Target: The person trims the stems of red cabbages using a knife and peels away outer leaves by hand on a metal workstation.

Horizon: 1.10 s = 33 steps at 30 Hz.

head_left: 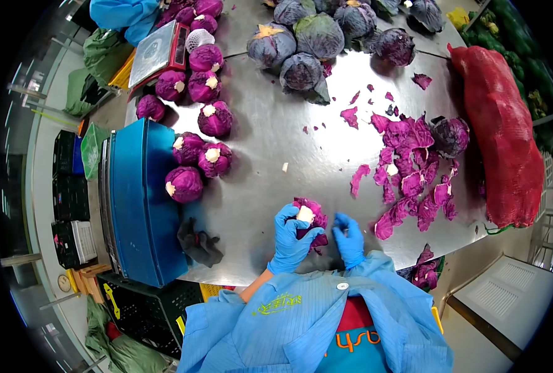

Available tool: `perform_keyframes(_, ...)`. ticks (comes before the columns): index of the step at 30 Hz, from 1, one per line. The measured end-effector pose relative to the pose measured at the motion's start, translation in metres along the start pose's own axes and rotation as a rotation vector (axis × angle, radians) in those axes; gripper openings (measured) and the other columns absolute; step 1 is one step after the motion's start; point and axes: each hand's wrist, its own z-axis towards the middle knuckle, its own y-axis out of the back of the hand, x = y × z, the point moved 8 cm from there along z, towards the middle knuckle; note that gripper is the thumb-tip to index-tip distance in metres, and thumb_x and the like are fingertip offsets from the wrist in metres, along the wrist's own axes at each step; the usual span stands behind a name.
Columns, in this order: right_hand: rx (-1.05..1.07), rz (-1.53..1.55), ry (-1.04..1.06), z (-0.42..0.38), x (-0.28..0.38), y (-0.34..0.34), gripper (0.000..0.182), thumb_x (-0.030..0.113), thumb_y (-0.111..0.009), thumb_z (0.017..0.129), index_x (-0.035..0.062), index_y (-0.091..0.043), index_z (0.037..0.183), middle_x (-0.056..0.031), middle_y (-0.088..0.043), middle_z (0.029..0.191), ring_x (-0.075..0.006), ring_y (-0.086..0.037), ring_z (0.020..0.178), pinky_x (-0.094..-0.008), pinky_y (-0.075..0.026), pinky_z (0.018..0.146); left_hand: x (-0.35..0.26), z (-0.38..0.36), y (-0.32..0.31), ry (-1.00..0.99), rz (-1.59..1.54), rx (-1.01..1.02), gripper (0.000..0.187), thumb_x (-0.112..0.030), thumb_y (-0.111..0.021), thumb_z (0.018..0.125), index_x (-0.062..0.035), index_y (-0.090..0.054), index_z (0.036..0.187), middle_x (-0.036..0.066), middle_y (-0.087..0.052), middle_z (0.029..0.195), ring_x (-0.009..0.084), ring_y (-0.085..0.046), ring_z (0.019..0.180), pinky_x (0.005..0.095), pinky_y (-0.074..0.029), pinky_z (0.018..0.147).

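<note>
My left hand point(291, 241), in a blue glove, grips a purple cabbage point(317, 214) by its left side, just above the near edge of the steel table. The cabbage's pale cut stem end point(305, 214) faces up between thumb and fingers. Just right of it is my right hand point(348, 241), also gloved in blue, apart from the cabbage. Its fingers are loosely bent with a gap between them, and I see nothing held there. Torn purple leaves point(407, 168) lie in a pile to the right, with one dark cabbage point(450, 137) against them.
Peeled cabbages point(214, 160) line the table's left side, near a scale point(158, 55) and a blue bin point(143, 199). Unpeeled cabbages point(319, 36) sit at the back. A full red mesh sack point(500, 137) stands on the right; a dark cloth point(199, 244) lies front left.
</note>
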Motion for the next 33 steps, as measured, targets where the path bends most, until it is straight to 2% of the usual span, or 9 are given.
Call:
perform_keyframes(3,-0.163,0.258,-0.207,0.008,0.0,0.031,0.033,0.006,-0.058,0.088,0.0059,-0.058,0.121,-0.0076,-0.065,0.101,-0.0131,-0.062,0.077,-0.0266,-0.053,0.063,-0.017,0.019,0.018,0.094,0.091,-0.066,0.089,-0.025,-0.093,0.058,-0.0035,-0.045,0.129,0.016,-0.044,0.125,0.0334,-0.047,0.117,0.0399,-0.039,0.104)
perform_keyframes(6,-0.049,0.648,-0.33,-0.003,0.0,0.028,0.029,0.01,-0.056,0.089,0.003,-0.058,0.116,-0.0089,-0.064,0.096,-0.0144,-0.062,0.071,-0.0297,-0.055,0.056,0.011,0.024,0.002,0.181,0.057,0.319,0.1,-0.028,-0.092,0.058,-0.0021,-0.038,0.138,0.02,-0.044,0.131,0.0368,-0.044,0.123,0.0429,-0.037,0.106)
perform_keyframes(7,0.014,0.684,-0.368,-0.009,0.004,0.02,0.029,0.014,-0.056,0.088,0.0001,-0.057,0.113,-0.0115,-0.064,0.095,-0.0179,-0.063,0.07,-0.0342,-0.059,0.059,0.013,0.024,0.002,0.169,0.093,0.363,0.104,-0.031,-0.09,0.063,-0.0009,-0.032,0.144,0.021,-0.044,0.137,0.0309,-0.046,0.125,0.0402,-0.037,0.107)
perform_keyframes(10,0.196,0.905,-0.572,-0.03,-0.003,-0.021,0.036,0.016,-0.058,0.084,-0.0017,-0.056,0.116,-0.0146,-0.063,0.1,-0.0241,-0.064,0.082,-0.0463,-0.059,0.078,0.056,0.025,0.001,0.709,-0.412,0.23,0.101,-0.034,-0.087,0.068,0.0006,-0.032,0.145,0.019,-0.045,0.138,0.0249,-0.048,0.125,0.0371,-0.04,0.106)
perform_keyframes(17,0.527,0.948,-0.671,-0.036,0.004,-0.063,0.049,0.011,-0.054,0.084,-0.0033,-0.049,0.13,-0.0185,-0.056,0.126,-0.034,-0.056,0.117,-0.0497,-0.053,0.091,0.055,0.05,0.007,0.478,-0.163,0.254,0.079,-0.034,-0.076,0.082,-0.0005,-0.037,0.143,0.022,-0.046,0.136,0.0266,-0.049,0.124,0.0364,-0.04,0.104)
perform_keyframes(20,0.339,0.84,-0.418,-0.003,0.007,-0.038,0.047,0.011,-0.054,0.086,-0.0032,-0.049,0.131,-0.0164,-0.057,0.125,-0.0316,-0.057,0.115,-0.0483,-0.053,0.09,0.029,0.064,0.013,0.143,-0.02,0.177,0.075,-0.034,-0.073,0.085,-0.0039,-0.038,0.144,0.024,-0.049,0.129,0.0317,-0.05,0.122,0.0373,-0.04,0.103)
perform_keyframes(27,-0.475,0.634,-0.141,0.059,-0.018,0.149,0.044,0.009,-0.057,0.085,0.0034,-0.049,0.128,-0.0116,-0.055,0.127,-0.0264,-0.06,0.108,-0.0369,-0.058,0.065,0.015,0.08,0.03,0.299,0.007,0.541,0.055,-0.037,-0.066,0.089,-0.0041,-0.054,0.131,0.023,-0.059,0.122,0.0392,-0.059,0.111,0.0401,-0.05,0.09)
perform_keyframes(30,-0.56,0.302,-0.208,0.05,-0.049,0.205,0.036,0.009,-0.055,0.089,0.0046,-0.052,0.125,-0.0093,-0.057,0.126,-0.0196,-0.063,0.099,-0.0282,-0.056,0.054,0.023,0.078,0.031,0.209,0.091,0.581,0.051,-0.03,-0.066,0.091,-0.0063,-0.052,0.134,0.021,-0.058,0.126,0.0311,-0.06,0.114,0.0367,-0.048,0.094)
perform_keyframes(33,-0.58,0.211,0.041,0.034,0.024,0.172,0.03,0.006,-0.053,0.091,0.0048,-0.054,0.121,-0.0071,-0.06,0.122,-0.0135,-0.064,0.091,-0.0234,-0.053,0.051,0.018,0.071,0.029,-0.055,0.294,0.566,0.053,-0.029,-0.059,0.094,-0.0068,-0.045,0.139,0.025,-0.054,0.129,0.0377,-0.059,0.112,0.0405,-0.049,0.091)
